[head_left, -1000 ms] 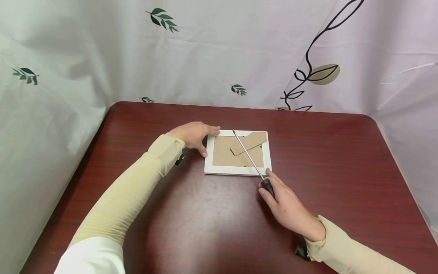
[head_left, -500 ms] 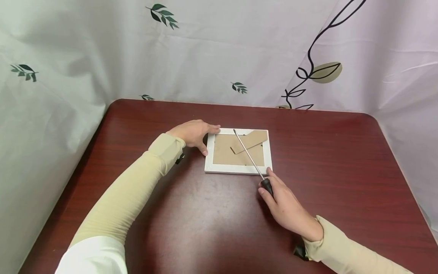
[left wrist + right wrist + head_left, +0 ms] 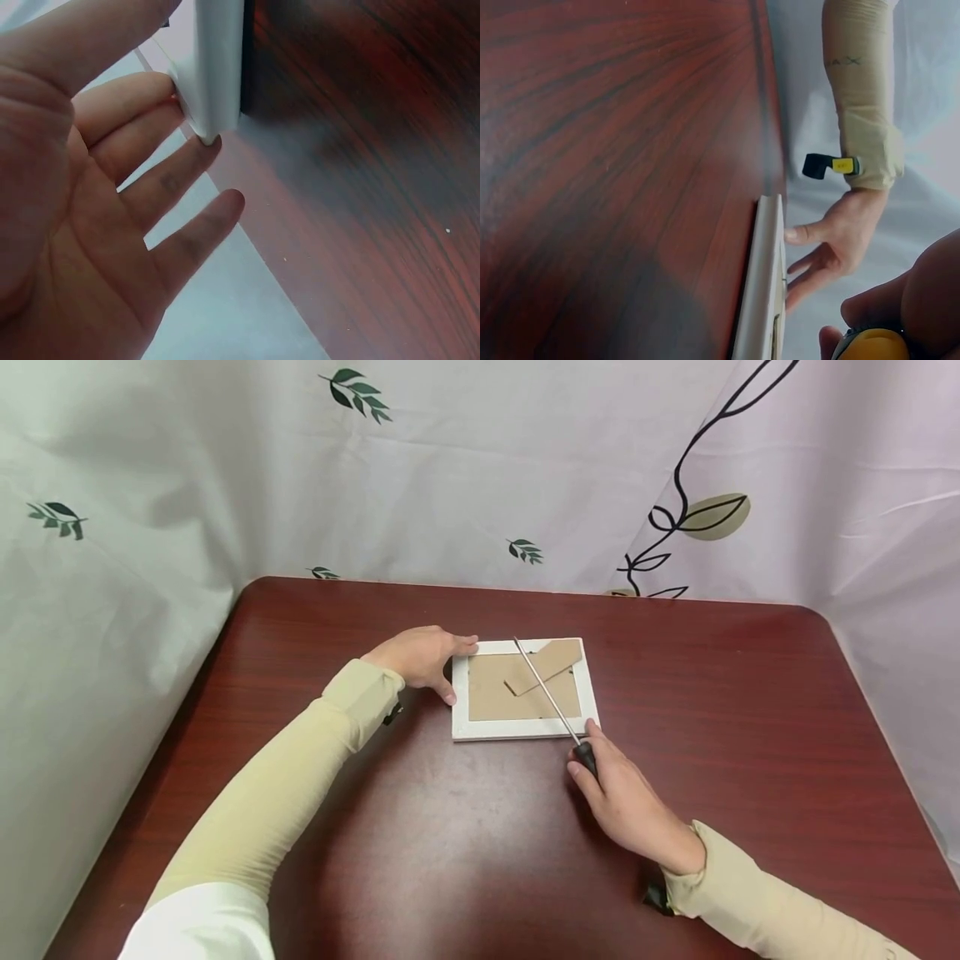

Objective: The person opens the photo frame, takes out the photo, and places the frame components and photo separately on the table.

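A white picture frame [image 3: 517, 729] lies face down on the table, its brown backing board [image 3: 491, 697] and folded stand [image 3: 561, 658] facing up. My left hand [image 3: 420, 657] spans the far left corner, fingertips on the far edge and thumb at the left side. In the left wrist view its fingers [image 3: 176, 176] are fairly straight, some touching the frame's edge [image 3: 217, 67]. My right hand [image 3: 626, 802] grips a screwdriver [image 3: 551, 702] by its black handle. The shaft slants over the backing, its tip near the far edge. One right fingertip touches the near right corner.
The dark red wooden table [image 3: 712, 710] extends on all sides of the frame. A pale curtain [image 3: 450, 468] with leaf prints hangs behind and beside it. In the right wrist view, a yellow rounded end [image 3: 874, 346] shows at the right hand.
The frame has turned slightly counterclockwise, its right side shifting a little away from me. My right hand and the screwdriver have moved slightly forward; the left hand stays at the same corner.
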A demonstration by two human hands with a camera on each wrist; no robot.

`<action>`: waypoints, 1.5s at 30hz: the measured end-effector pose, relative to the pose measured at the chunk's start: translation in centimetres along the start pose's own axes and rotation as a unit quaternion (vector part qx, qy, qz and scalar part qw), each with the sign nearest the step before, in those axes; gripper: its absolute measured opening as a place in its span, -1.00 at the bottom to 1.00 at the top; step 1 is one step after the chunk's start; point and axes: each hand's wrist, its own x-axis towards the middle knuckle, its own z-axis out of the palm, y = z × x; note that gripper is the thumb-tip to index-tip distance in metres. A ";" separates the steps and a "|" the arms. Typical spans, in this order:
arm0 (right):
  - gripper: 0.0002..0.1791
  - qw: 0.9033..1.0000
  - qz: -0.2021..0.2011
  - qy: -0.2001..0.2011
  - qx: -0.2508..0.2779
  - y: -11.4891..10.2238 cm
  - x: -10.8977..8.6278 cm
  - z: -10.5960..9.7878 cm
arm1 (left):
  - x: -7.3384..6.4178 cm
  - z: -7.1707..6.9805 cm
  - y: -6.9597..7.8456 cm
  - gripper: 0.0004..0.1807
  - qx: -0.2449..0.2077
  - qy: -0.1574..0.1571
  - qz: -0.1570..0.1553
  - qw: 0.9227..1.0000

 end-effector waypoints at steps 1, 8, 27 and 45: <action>-0.33 1.000 -0.001 0.000 -0.001 0.1 0.1 0.0 | -0.1 0.0 0.1 0.00 0.003 0.001 -0.002 1.000; -0.34 1.000 -0.009 0.008 -0.010 0.2 0.6 -0.3 | -0.4 0.0 0.5 -0.03 0.023 0.004 -0.014 1.000; -0.38 0.998 -0.035 0.021 -0.048 1.5 2.9 -0.5 | -1.4 1.0 2.1 -0.05 0.042 0.026 -0.071 0.996; -0.43 0.997 -0.031 0.019 -0.063 2.2 4.9 -1.8 | -2.1 1.6 3.9 -0.36 0.051 0.070 -0.102 0.991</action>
